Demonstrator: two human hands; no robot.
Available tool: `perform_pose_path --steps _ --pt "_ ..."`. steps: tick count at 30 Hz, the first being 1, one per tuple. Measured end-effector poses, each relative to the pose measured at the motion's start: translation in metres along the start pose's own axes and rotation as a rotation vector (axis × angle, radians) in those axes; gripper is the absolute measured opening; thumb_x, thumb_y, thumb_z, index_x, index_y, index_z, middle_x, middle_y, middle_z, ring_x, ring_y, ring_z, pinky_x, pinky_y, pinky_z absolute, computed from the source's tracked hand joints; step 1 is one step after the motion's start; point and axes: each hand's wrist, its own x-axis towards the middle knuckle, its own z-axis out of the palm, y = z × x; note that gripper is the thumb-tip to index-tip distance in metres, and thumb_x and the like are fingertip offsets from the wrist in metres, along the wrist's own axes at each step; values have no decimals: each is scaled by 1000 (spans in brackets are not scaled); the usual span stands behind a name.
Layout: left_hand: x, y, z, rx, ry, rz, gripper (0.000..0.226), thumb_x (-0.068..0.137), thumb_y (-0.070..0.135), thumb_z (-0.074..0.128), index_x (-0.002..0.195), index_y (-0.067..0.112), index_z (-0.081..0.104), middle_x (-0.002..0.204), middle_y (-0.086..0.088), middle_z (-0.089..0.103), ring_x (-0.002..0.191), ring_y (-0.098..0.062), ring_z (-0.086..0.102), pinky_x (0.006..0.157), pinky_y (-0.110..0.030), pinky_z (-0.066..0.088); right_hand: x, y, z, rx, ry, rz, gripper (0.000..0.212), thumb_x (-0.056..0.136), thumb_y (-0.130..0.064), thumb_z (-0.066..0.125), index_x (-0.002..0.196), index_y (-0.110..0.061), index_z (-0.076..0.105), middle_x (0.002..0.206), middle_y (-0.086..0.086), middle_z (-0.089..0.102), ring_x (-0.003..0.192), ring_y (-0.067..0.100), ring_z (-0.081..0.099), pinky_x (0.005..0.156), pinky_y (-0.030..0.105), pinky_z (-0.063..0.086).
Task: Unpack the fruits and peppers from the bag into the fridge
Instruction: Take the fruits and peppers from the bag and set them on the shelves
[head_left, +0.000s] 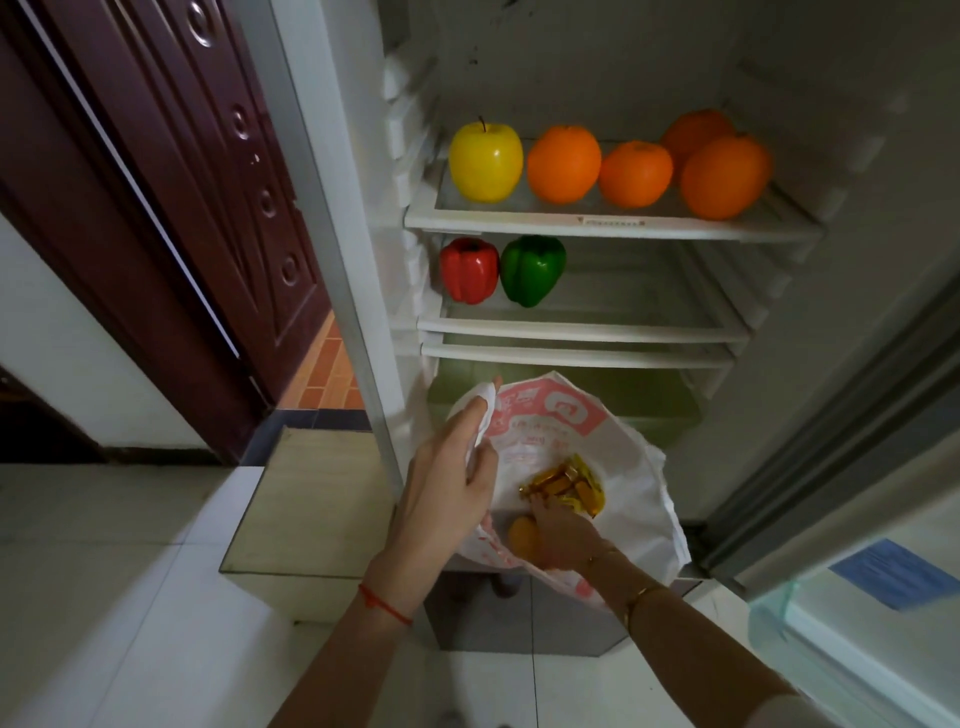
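White plastic bag (561, 447), pinched open at its rim by left hand (447, 499). Shelved in fridge (613, 228): yellow apple (485, 161), four oranges (564, 163), red pepper (469, 270), green pepper (533, 270). Remaining: yellow fruit (523, 538) in bag, right hand (563, 538) reaching beside it, grip unclear.

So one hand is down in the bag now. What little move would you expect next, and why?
Probably the right hand lifts the orange fruit it is reaching around out of the bag, while the left hand holds the bag's rim open. The upper shelf already carries an apple and oranges, so it likely goes there.
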Motion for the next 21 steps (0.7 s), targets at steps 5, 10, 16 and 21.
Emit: perform_pose_path --steps 5,10,16,21 --pt "0 1 -3 3 -3 -3 51 99 13 46 146 30 38 95 1 64 54 -14 62 56 -36 60 -1 7 2 112 4 -5 66 86 -55 43 143 -22 38 136 5 52 121 26 54 102 35 45" --pt "7 2 -6 -7 -21 24 52 99 14 47 147 31 37 93 2 62 55 -10 60 57 -33 60 -9 -4 -51 386 66 64 58 70 -33 80 120 -21 52 110 -5 56 103 15 56 87 24 44" --pt "20 7 -5 -52 -16 98 50 97 13 48 142 33 43 79 18 53 60 -2 60 60 -21 57 -51 -31 -168 892 392 -141 44 86 -31 72 122 -16 53 113 2 60 101 17 62 76 23 55" --pt "28 11 -2 -45 0 152 54 97 7 48 146 29 40 96 9 59 64 -12 58 59 -16 54 -57 -34 -234 978 699 -41 45 90 -40 65 124 -16 50 107 -4 57 97 15 58 78 24 49"
